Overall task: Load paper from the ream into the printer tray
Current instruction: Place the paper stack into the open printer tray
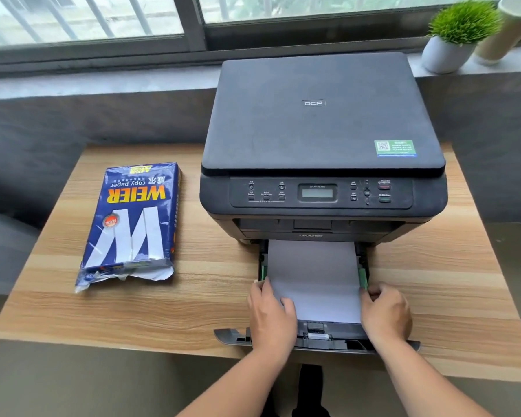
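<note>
**Paper stack sat in pulled-out tray, both hands on its edges**

Wood-grain counter [193, 311] carried everything, set against a grey wall under a window. Black Brother DCP printer [322, 130] stood at the back right, lid down, display blank. Its paper tray [232, 335] was pulled out toward the person, front lip overhanging the counter's near edge. White paper stack [313, 278] lay flat in the tray between the green side guides, far end under the printer body. Blue WEIER ream [133, 218] lay flat on the counter left of the printer, well apart from it, near end of the wrapper torn open. Left hand [271, 311] rested on the stack's left edge, fingers spread over the sheet. Right hand [385, 311] curled at the stack's right edge beside the green guide; couldn't tell if it pinched paper or guide. Potted plant [457, 34] on the sill, far right.
</note>
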Demonstrator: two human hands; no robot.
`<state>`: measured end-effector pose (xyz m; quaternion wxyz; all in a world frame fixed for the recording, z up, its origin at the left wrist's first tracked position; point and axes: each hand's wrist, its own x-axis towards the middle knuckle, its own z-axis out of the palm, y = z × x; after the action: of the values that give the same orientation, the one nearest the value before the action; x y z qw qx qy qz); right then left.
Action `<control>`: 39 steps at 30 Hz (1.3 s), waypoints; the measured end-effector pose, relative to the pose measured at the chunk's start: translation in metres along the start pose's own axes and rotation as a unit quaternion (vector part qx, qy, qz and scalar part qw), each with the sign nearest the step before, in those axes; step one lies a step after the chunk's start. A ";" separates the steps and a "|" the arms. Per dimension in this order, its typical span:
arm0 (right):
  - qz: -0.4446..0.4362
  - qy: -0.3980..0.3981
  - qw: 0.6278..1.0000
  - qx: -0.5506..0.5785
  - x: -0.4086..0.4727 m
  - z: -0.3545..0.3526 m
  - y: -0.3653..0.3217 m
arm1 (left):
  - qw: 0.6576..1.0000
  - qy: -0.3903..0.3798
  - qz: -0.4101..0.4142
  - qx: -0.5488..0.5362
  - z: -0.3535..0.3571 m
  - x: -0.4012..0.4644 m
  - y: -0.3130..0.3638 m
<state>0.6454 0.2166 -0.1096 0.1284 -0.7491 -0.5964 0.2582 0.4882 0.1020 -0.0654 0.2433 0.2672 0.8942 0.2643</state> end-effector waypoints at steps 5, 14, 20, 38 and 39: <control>-0.005 0.004 1.000 -0.002 0.001 0.001 0.000 | 0.998 0.036 -0.049 0.024 -0.006 0.018 -0.002; 0.008 -0.017 0.999 0.036 -0.005 -0.002 -0.007 | 0.990 0.008 -0.138 0.025 -0.007 0.041 -0.003; 0.008 -0.022 0.999 0.038 0.002 -0.007 -0.001 | 0.989 0.005 -0.135 0.057 -0.004 0.045 -0.001; -0.038 -0.021 0.999 0.022 -0.002 0.001 -0.005 | 0.992 -0.045 -0.095 0.074 -0.011 0.043 -0.002; -0.047 -0.039 0.998 0.017 -0.001 -0.004 -0.005 | 0.993 -0.054 -0.078 0.076 -0.014 0.041 -0.003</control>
<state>0.6430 0.2178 -0.1035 0.1298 -0.7076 -0.6306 0.2912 0.4489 0.1206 -0.0690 0.2898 0.2277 0.9156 0.1610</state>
